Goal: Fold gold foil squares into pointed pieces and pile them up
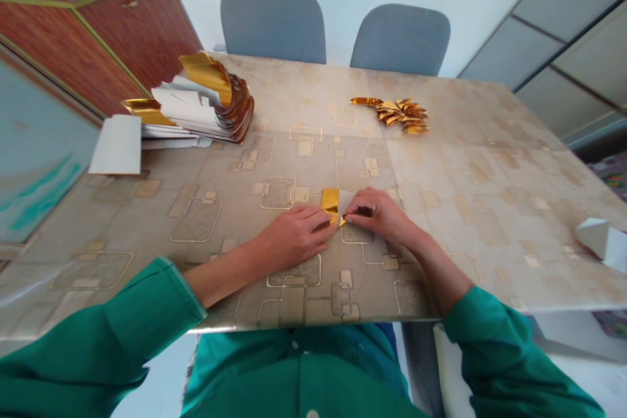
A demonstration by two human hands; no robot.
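Note:
A small sheet of gold foil paper [330, 198], gold on one side and white on the other, lies partly folded on the table in front of me. My left hand [308, 232] rests on its left part, palm down, with the fingers stretched out and pressing on it. At its right side, my right hand [379, 212] pinches the near edge of the paper between thumb and fingers. Farther off to the right sits a small heap of folded gold paper pieces [402, 115]. A thick stack of gold and white paper sheets [196, 108] lies at the far left.
The table [294, 163] wears a patterned beige cover. Two grey chairs [273, 23] stand behind it against the wall. A reddish wooden cabinet [132, 32] is at the left. Near the right edge lies a folded white paper [602, 241].

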